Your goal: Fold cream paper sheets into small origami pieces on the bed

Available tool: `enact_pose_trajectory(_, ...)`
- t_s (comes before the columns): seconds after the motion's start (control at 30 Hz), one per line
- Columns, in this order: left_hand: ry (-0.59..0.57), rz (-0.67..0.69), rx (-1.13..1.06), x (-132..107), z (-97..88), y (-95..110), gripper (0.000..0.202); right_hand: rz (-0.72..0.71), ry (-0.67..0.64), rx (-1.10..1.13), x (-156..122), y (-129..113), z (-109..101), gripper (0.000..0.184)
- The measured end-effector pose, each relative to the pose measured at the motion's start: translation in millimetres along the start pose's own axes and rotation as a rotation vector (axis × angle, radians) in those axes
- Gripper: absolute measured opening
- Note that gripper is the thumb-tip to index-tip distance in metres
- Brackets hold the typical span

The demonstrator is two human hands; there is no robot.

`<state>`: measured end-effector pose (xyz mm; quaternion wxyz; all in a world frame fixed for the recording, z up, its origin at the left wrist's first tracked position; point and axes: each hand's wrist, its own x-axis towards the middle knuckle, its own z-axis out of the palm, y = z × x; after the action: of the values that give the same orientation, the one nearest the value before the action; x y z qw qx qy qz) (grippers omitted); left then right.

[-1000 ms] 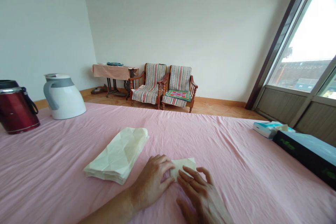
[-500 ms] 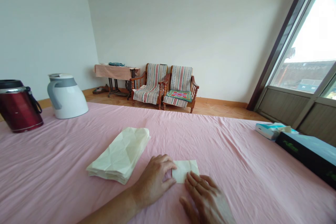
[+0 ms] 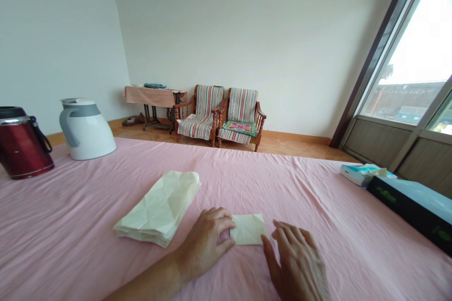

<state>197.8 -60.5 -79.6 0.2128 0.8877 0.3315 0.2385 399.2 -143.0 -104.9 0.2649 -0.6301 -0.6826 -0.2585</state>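
A small folded piece of pale cream paper (image 3: 248, 229) lies flat on the pink cloth in front of me. My left hand (image 3: 208, 240) holds its left edge, fingers curled at the upper corner and thumb near the lower one. Just right of the paper is my right hand (image 3: 296, 256), open, its fingers stretched forward and its thumb tip close to the paper's right edge. To the left of my left hand rests a stack of creased cream paper sheets (image 3: 158, 207).
Pink cloth (image 3: 282, 183) with wrinkles covers the table. At the left stand a red thermos (image 3: 24, 148) and a white and grey jug (image 3: 88, 134). A tissue box (image 3: 355, 176) and a long black box (image 3: 406, 211) lie at the right. Two wooden armchairs (image 3: 259, 117) are beyond the table.
My right hand has moved off the paper to the right, its fingers no longer lying on it. My left hand stays at the left edge. The view has shifted slightly.
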Motion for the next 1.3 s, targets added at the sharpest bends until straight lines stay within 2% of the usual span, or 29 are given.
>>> enact_pose_trajectory(0.07,0.005,0.004,0.005,0.0,0.0,-0.6,0.025,-0.039,0.008,0.056,2.4,2.0,1.6,0.032)
enact_pose_trajectory(0.13,0.008,0.006,0.015,-0.2,0.5,-1.1,0.025,-0.147,-0.022,0.105,4.0,2.3,6.1,0.033)
enact_pose_trajectory(0.2,0.006,0.007,0.025,-0.4,1.0,-1.3,0.023,-0.270,-0.095,0.144,5.0,0.3,11.4,0.041)
enact_pose_trajectory(0.27,0.007,0.010,0.032,-0.7,1.5,-1.2,0.023,-0.318,-0.177,0.181,5.3,-3.2,15.7,0.048)
enact_pose_trajectory(0.37,0.011,0.014,0.037,-1.1,1.7,-0.8,0.024,-0.264,-0.254,0.224,3.7,-7.7,19.5,0.053)
enact_pose_trajectory(0.57,0.012,0.012,0.041,-0.4,1.2,-0.6,0.026,-0.215,-0.242,0.108,-1.6,-4.1,21.5,0.054)
enact_pose_trajectory(0.67,0.013,0.009,0.036,0.1,0.9,-0.5,0.027,-0.213,-0.203,0.020,-3.3,-0.5,23.4,0.055)
enact_pose_trajectory(0.83,0.018,0.018,0.050,-2.0,2.0,-1.0,0.026,-0.108,-0.087,-0.057,-8.4,2.6,31.4,0.050)
enact_pose_trajectory(0.97,0.012,0.021,0.050,-1.4,2.5,-2.5,0.027,-0.081,-0.030,-0.056,-8.4,3.9,26.3,0.049)
enact_pose_trajectory(1.13,-0.007,0.016,0.012,1.2,0.0,-2.1,0.027,-0.284,-0.038,0.208,2.0,-2.4,4.1,0.036)
enact_pose_trajectory(1.3,-0.003,0.013,-0.015,0.8,-1.0,-1.8,0.025,-0.480,-0.103,0.306,10.0,-9.0,-6.7,0.039)
